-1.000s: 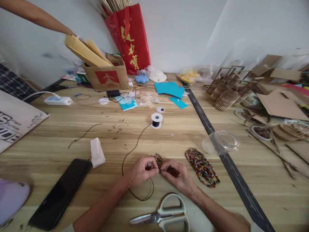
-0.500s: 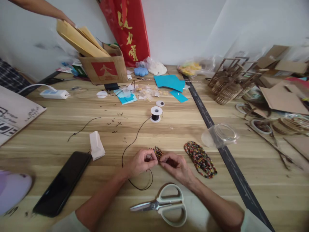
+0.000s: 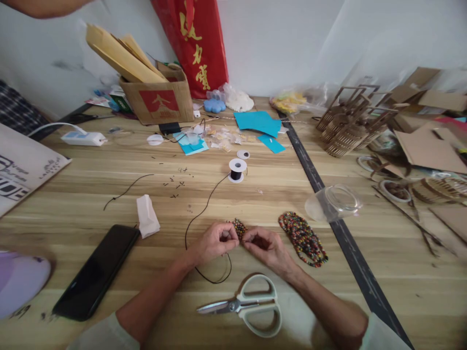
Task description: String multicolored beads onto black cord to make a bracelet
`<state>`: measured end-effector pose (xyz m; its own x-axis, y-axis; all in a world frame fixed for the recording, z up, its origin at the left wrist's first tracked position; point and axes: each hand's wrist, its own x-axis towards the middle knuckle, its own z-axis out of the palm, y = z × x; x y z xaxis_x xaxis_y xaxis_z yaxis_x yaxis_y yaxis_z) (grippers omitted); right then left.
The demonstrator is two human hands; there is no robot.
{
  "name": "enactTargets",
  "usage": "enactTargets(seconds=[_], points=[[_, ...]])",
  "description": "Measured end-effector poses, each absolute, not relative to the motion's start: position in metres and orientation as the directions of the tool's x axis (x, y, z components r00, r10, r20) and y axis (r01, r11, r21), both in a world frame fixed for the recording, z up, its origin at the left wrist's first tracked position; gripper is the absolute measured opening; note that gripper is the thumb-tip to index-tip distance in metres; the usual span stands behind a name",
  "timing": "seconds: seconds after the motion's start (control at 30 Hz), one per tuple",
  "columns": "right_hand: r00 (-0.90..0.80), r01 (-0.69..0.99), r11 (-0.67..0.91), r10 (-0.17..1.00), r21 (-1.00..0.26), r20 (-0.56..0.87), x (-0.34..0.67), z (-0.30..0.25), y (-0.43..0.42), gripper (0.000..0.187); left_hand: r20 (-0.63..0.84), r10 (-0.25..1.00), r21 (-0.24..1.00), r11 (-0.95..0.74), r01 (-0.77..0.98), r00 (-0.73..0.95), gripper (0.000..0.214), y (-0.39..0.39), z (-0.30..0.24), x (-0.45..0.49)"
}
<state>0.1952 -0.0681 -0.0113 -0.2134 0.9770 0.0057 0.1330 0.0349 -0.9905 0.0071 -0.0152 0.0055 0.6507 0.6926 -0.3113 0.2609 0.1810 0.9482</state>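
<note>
My left hand (image 3: 212, 241) and my right hand (image 3: 265, 246) meet at the table's near middle, both pinched on a small bunch of coloured beads (image 3: 240, 227) strung on black cord (image 3: 200, 218). The cord runs from a loop under my hands up to a white spool (image 3: 237, 169). A pile of strung coloured beads (image 3: 302, 237) lies just right of my right hand. White-handled scissors (image 3: 244, 306) lie on the table in front of me, between my forearms.
A black phone (image 3: 95, 271) and a folded tissue (image 3: 146, 222) lie to the left. A clear plastic jar (image 3: 333, 203) lies on its side at the right. A cardboard box with envelopes (image 3: 156, 97), a red bag (image 3: 199, 43) and wooden lattice pieces (image 3: 346, 129) stand behind. Another person's arm (image 3: 44, 7) shows top left.
My hands stay pinched on the beads and barely move. The other person's hand has lifted off the envelopes at top left. The view has shifted slightly.
</note>
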Motion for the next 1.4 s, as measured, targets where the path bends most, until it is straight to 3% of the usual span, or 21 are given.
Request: enactTargets(seconds=[0.8,1.4], points=[[-0.213,0.155,0.037,0.977,-0.987,0.003,0.1946,-0.0129,-0.068,0.021,-0.201,0.694,0.974,0.068,0.215,0.692,0.014,-0.0145,0.0015,0.0064],[-0.208,0.187,0.049,0.978,-0.981,0.009,0.1935,-0.0125,-0.0672,0.022,-0.197,0.706,0.97,0.042,0.238,0.68,0.007,-0.0157,0.0043,0.007]])
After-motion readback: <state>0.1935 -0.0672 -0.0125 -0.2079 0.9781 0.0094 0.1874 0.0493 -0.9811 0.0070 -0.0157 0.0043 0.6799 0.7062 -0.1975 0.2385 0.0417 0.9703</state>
